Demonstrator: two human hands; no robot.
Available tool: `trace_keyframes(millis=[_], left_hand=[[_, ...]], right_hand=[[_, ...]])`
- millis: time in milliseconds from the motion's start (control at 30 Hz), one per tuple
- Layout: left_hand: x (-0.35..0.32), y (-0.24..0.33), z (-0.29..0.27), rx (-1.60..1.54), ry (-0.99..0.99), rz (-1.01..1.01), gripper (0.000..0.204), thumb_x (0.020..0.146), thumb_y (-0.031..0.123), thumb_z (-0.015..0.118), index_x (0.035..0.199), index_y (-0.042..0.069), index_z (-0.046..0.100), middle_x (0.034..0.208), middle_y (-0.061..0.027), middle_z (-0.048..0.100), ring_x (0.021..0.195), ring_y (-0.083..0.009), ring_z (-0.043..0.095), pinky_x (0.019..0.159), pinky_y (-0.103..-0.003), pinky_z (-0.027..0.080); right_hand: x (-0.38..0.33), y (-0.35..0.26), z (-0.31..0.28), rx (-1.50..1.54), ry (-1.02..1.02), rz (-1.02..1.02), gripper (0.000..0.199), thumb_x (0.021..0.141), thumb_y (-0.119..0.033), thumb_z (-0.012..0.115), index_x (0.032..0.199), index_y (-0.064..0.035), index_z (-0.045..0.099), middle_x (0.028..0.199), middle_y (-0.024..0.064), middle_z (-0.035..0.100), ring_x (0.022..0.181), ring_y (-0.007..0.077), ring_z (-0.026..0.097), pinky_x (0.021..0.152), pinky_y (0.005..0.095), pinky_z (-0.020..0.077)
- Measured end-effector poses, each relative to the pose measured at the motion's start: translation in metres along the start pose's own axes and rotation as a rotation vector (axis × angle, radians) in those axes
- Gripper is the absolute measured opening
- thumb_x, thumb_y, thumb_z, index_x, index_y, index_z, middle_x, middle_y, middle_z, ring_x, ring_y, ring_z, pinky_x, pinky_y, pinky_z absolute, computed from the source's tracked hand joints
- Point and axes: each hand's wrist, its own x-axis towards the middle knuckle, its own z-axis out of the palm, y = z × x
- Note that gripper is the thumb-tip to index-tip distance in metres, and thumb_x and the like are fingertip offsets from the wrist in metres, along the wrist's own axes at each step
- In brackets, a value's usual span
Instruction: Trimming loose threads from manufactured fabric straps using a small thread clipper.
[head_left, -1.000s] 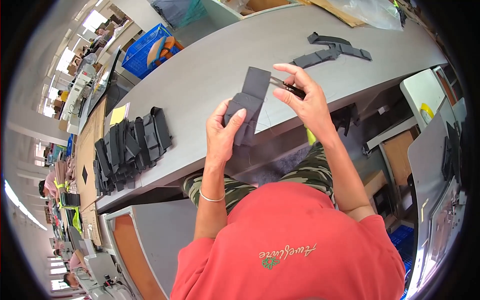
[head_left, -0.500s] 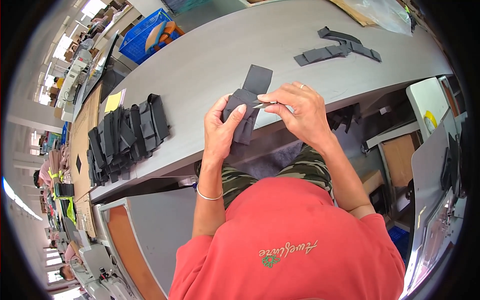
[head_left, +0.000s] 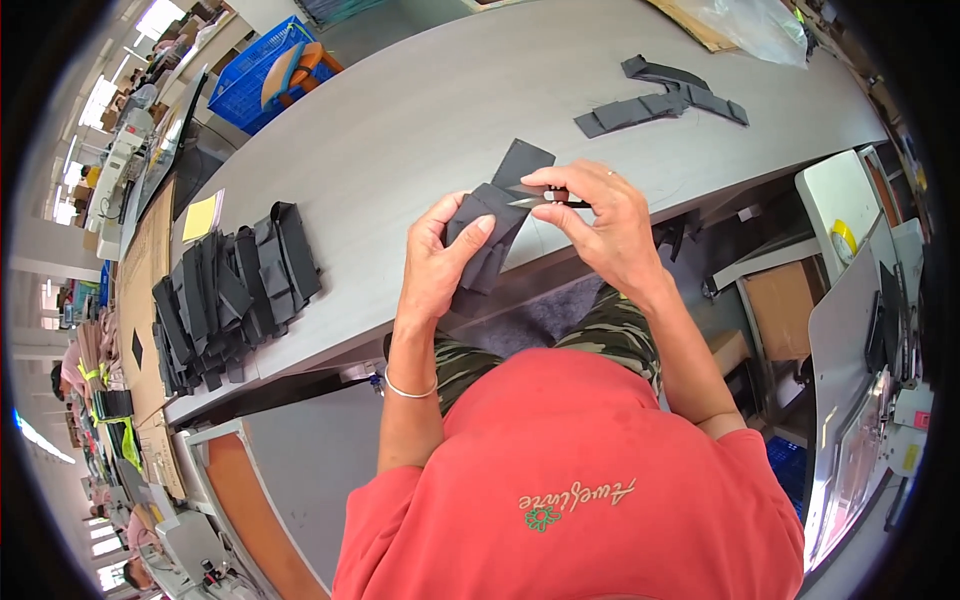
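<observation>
My left hand (head_left: pixel 440 262) grips a folded dark grey fabric strip (head_left: pixel 492 204) over the near edge of the table, its thumb pressed on the front. One flat end of the strip sticks up and away, while the rest hangs below the fingers. Between the thumb and fingers of my right hand (head_left: pixel 612 222) is a pair of thread snips (head_left: pixel 554 196). The pointed metal blades are directed left, with their tips at the fabric's right side. Whether they touch the cloth or a thread, I cannot tell.
On the grey table (head_left: pixel 390 130), a pile of dark fabric strips (head_left: pixel 235 290) lies left beside a yellow paper pad (head_left: pixel 203 216). More strips (head_left: pixel 665 98) lie at the far right, near a clear plastic bag (head_left: pixel 750 28). A blue crate (head_left: pixel 245 85) stands beyond the table's far left side.
The snips have turned in my right hand, so more of their blades and dark handle shows. The upper end of the fabric strip tilts further right. The whole view has shifted slightly.
</observation>
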Motion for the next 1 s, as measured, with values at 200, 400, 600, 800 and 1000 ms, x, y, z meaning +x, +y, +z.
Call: trace_keyframes(millis=[200, 400, 600, 800, 1000], left_hand=[[0.002, -0.004, -0.001, 0.39, 0.024, 0.203, 0.022, 0.082, 0.008, 0.068, 0.101, 0.0, 0.063, 0.082, -0.0023, 0.058, 0.072, -0.0107, 0.055, 0.064, -0.026, 0.045], [-0.003, -0.009, 0.001, 0.703, 0.124, 0.272, 0.024, 0.075, 0.004, 0.07, 0.098, 0.0, 0.064, 0.079, -0.0074, 0.053, 0.068, -0.0215, 0.052, 0.063, -0.031, 0.043], [-0.005, -0.012, -0.006, 0.423, 0.079, 0.178, 0.02, 0.08, 0.008, 0.071, 0.097, 0.0, 0.066, 0.084, -0.0039, 0.057, 0.074, -0.0133, 0.055, 0.066, -0.027, 0.045], [-0.007, -0.01, -0.002, 0.049, 0.061, 0.003, 0.019, 0.083, 0.011, 0.071, 0.097, 0.0, 0.066, 0.084, 0.0006, 0.058, 0.074, -0.0071, 0.054, 0.065, -0.023, 0.045], [-0.006, -0.016, -0.003, 0.153, 0.049, 0.095, 0.019, 0.082, 0.01, 0.071, 0.098, 0.0, 0.066, 0.083, 0.0004, 0.057, 0.073, -0.0074, 0.054, 0.064, -0.024, 0.044]], right_hand=[[0.003, -0.007, 0.024, -0.05, -0.003, 0.018, 0.023, 0.069, -0.009, 0.074, 0.091, -0.012, 0.067, 0.074, 0.0029, 0.06, 0.061, 0.0202, 0.057, 0.053, 0.0321, 0.0428], [-0.002, 0.0, 0.038, -0.259, -0.092, -0.062, 0.01, 0.073, -0.003, 0.07, 0.081, -0.0081, 0.066, 0.069, 0.0016, 0.057, 0.057, 0.0177, 0.054, 0.05, 0.03, 0.0389], [0.009, 0.002, 0.02, 0.99, -0.181, 0.671, 0.027, 0.087, -0.014, 0.067, 0.112, -0.005, 0.062, 0.077, -0.0028, 0.054, 0.067, 0.006, 0.047, 0.062, 0.0221, 0.04], [-0.003, 0.006, 0.026, 0.263, 0.001, 0.192, 0.025, 0.082, -0.017, 0.07, 0.105, -0.0085, 0.066, 0.084, 0.002, 0.065, 0.076, 0.0166, 0.059, 0.073, 0.0299, 0.0461], [-0.01, -0.002, 0.026, 0.06, -0.061, 0.123, 0.017, 0.081, -0.018, 0.068, 0.096, -0.0097, 0.068, 0.084, 0.0022, 0.067, 0.074, 0.0208, 0.058, 0.072, 0.0336, 0.0437]])
